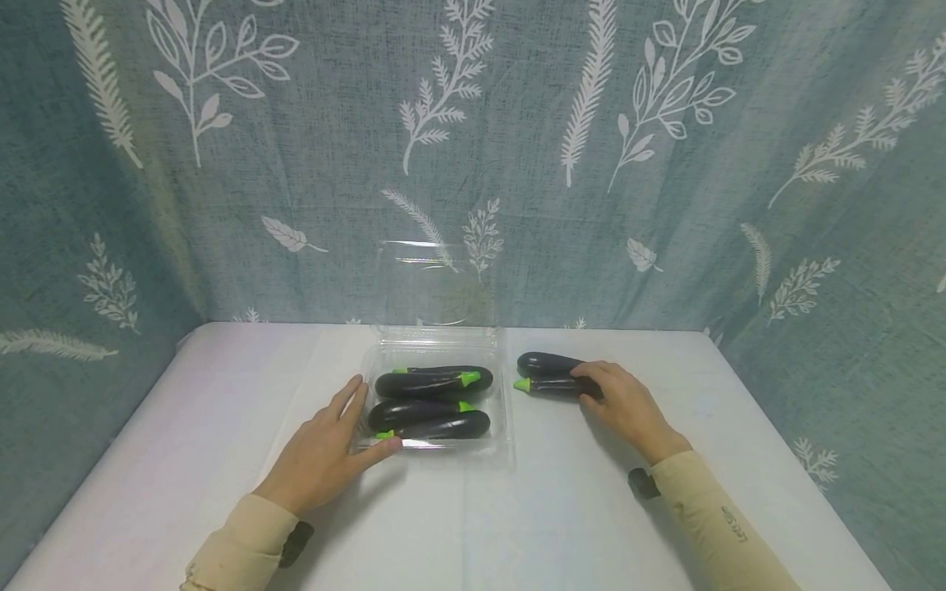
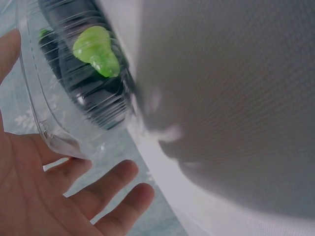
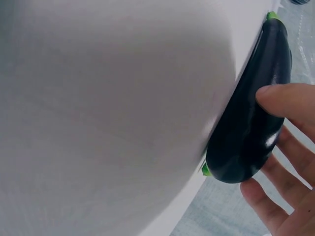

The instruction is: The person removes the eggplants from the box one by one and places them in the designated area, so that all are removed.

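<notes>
Left hand [image 1: 321, 460] spread, right hand [image 1: 628, 410] gripping

Left touches the clear box [image 1: 443, 444] near the surface's [image 1: 562, 509] far edge, seemingly for steadying it; right pinches the nearer eggplant [image 1: 550, 386] of two, beside the box; inside lie four eggplants [image 1: 424, 383], caps both ways, maybe to fit.

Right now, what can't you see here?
Head view: right end of the rear loose eggplant, hidden by the right hand.
Right wrist view: most of that eggplant, hidden behind the near one.
Left wrist view: far end of the front boxed eggplant, cut off by the top edge.
Head view: sleeve lettering, too small.
</notes>
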Available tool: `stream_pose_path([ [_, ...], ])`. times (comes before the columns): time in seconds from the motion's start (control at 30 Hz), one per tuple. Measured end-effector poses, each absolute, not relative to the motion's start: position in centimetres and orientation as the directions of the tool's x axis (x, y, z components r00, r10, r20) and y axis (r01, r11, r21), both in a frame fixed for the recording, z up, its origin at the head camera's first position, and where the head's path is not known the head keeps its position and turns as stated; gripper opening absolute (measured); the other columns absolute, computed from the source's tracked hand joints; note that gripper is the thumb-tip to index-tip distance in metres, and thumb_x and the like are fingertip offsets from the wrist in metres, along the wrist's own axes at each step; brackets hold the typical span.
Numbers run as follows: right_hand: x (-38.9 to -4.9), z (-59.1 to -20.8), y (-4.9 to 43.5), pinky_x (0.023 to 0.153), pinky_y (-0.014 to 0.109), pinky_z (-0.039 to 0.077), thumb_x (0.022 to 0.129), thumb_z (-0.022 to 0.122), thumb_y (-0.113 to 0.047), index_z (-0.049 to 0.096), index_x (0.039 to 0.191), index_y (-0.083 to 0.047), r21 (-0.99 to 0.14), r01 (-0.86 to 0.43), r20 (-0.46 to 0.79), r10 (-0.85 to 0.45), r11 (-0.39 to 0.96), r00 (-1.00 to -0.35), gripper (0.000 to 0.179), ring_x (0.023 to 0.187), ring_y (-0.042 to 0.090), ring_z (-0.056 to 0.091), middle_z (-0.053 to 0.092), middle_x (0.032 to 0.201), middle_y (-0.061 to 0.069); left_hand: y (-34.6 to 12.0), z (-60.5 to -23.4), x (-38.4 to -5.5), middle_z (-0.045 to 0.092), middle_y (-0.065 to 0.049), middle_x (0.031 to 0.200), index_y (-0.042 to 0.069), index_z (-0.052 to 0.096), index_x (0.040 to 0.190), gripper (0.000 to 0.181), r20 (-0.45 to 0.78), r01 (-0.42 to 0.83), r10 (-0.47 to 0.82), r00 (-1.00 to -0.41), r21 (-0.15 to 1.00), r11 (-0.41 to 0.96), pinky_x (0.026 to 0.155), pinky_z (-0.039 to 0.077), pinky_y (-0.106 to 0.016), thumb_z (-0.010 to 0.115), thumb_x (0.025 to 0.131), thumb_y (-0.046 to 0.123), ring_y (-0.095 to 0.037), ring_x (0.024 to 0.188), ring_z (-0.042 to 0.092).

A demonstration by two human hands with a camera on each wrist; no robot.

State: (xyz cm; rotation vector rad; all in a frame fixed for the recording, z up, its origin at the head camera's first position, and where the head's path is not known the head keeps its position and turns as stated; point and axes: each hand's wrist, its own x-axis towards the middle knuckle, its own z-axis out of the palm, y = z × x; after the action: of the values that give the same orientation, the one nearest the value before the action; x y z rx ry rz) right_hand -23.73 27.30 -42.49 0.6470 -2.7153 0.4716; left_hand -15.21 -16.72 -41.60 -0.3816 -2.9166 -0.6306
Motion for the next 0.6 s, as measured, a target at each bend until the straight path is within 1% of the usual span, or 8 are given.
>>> stream_pose_path([
  [0.4,-23.7,-41.8,27.0,0.105,0.05,0.047,0.083,0.084,-0.01,0.069,0.123,-0.011,-0.26,-0.486,0.379,-0.375,0.834,-0.846,0.043,0.12,0.034,0.061,0.067,0.127,0.011,-16.8,-41.7,-15.2,0.028,-0.017,0.164,-0.006,0.033,0.155,0.104,0.187,0.275,0.218,-0.958,0.386,0.88,0.102,0.044,-0.061,0.055,0.091,0.073,-0.051,0.129,0.05],
  [0.6,-23.7,-40.8,26.3,0.104,0.048,0.047,0.085,0.082,-0.012,0.068,0.123,-0.011,-0.249,-0.528,0.424,-0.398,0.812,-0.813,0.04,0.121,0.03,0.061,0.067,0.127,0.008,-16.8,-41.7,-15.2,0.029,-0.017,0.163,-0.006,0.034,0.154,0.103,0.191,0.281,0.222,-0.956,0.386,0.879,0.102,0.044,-0.061,0.056,0.091,0.072,-0.051,0.128,0.051],
])
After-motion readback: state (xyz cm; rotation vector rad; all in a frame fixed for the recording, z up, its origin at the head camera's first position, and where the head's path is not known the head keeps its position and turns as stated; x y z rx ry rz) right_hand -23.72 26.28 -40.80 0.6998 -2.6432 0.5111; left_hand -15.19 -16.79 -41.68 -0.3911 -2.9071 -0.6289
